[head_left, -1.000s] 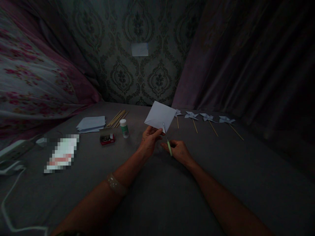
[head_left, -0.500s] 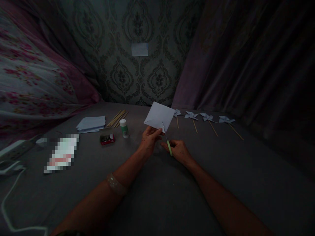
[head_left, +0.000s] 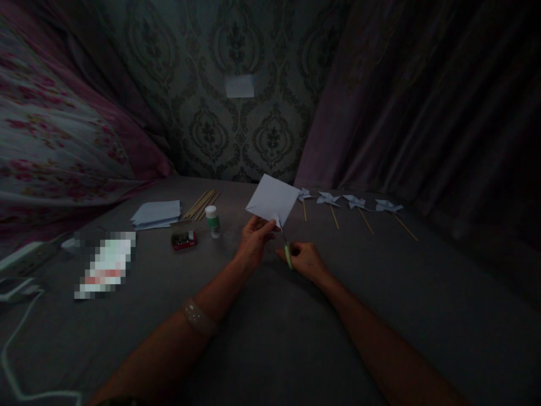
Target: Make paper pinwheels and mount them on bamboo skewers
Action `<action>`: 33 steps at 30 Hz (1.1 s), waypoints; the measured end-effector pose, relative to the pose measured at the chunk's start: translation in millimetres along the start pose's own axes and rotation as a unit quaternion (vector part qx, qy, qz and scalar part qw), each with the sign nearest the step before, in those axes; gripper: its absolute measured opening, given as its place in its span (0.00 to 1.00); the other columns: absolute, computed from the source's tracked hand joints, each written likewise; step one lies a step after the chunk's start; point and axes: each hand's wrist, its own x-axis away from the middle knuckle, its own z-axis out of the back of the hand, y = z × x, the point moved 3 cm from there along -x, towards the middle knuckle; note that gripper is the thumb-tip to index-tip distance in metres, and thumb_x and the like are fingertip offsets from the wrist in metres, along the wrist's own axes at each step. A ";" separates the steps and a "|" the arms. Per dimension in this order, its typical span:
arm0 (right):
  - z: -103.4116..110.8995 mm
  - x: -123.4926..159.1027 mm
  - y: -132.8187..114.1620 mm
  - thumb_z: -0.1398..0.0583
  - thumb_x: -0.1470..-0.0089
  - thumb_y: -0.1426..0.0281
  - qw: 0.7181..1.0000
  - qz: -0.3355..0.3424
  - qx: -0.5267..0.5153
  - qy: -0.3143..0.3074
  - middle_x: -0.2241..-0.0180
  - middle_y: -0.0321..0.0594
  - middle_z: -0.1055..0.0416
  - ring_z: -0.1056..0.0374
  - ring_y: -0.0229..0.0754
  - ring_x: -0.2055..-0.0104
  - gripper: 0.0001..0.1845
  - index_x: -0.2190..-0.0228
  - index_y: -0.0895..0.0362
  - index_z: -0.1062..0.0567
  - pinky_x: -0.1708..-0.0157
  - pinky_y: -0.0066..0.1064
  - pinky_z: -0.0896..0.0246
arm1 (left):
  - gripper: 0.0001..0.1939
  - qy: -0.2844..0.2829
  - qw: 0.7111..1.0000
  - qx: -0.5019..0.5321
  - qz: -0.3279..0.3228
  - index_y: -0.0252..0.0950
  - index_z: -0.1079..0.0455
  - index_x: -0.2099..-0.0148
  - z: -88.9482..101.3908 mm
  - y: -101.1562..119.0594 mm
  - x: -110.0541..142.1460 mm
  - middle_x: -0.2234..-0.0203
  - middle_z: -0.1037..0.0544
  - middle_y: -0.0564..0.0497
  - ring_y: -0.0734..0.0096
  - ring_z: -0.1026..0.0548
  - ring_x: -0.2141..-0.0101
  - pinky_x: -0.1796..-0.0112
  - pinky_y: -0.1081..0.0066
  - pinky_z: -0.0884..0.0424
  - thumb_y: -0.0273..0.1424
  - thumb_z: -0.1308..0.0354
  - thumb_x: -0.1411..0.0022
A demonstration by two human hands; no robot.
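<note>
Possibly a cut strays or nips skin, because the left hand (head_left: 254, 241) pinches the white paper (head_left: 271, 196) up by its near corner, just beside the scissors (head_left: 288, 257) gripped in the right hand (head_left: 309, 261).

Smooth, matt paper sheet (head_left: 273, 194) up in the left hand (head_left: 254, 239), shiny metal scissor blades (head_left: 284, 237) at its lower corner, plastic-looking green handle (head_left: 289, 257) in the right hand (head_left: 309, 261)! Left of the grip, wooden sticks (head_left: 201, 204); below, dull grey cloth (head_left: 270, 338); nearer, a glossy bangle (head_left: 198, 317).
</note>
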 end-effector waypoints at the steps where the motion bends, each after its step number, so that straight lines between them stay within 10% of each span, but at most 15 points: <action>1: -0.1 0.5 -0.7 0.39 0.57 0.51 1.000 0.008 0.024 0.002 0.84 0.34 0.35 0.40 0.37 0.79 0.22 0.85 0.56 0.29 0.74 0.29 0.48 | 0.18 0.007 1.000 0.002 -0.002 0.36 0.30 0.65 1.3 1.2 -1.0 0.74 0.27 0.56 0.76 0.28 0.73 0.73 0.75 0.38 0.32 0.29 0.60; 8: 5.4 0.0 0.1 0.41 0.51 0.52 0.994 0.009 0.093 0.054 0.77 0.36 0.28 0.33 0.40 0.72 0.18 0.77 0.55 0.26 0.59 0.37 0.45 | 0.17 0.044 0.999 0.006 0.001 0.35 0.32 0.69 10.1 6.0 -6.8 0.75 0.29 0.56 0.76 0.28 0.73 0.73 0.75 0.38 0.34 0.30 0.61; 20: 30.0 -15.5 27.6 0.37 0.63 0.48 0.959 -0.123 -0.207 0.152 0.78 0.37 0.29 0.36 0.38 0.74 0.25 0.74 0.58 0.22 0.74 0.29 0.45 | 0.10 0.064 0.997 -0.010 0.045 0.36 0.34 0.76 18.2 -4.3 -11.6 0.78 0.30 0.55 0.76 0.32 0.75 0.73 0.74 0.39 0.31 0.36 0.61; 33: 29.9 -18.5 32.9 0.35 0.63 0.49 0.935 -0.094 -0.304 0.155 0.77 0.33 0.32 0.39 0.36 0.72 0.23 0.76 0.57 0.26 0.72 0.27 0.47 | 0.03 0.013 0.995 -0.091 0.028 0.36 0.31 0.78 17.6 -10.2 -8.8 0.81 0.31 0.55 0.74 0.34 0.77 0.75 0.75 0.41 0.30 0.43 0.59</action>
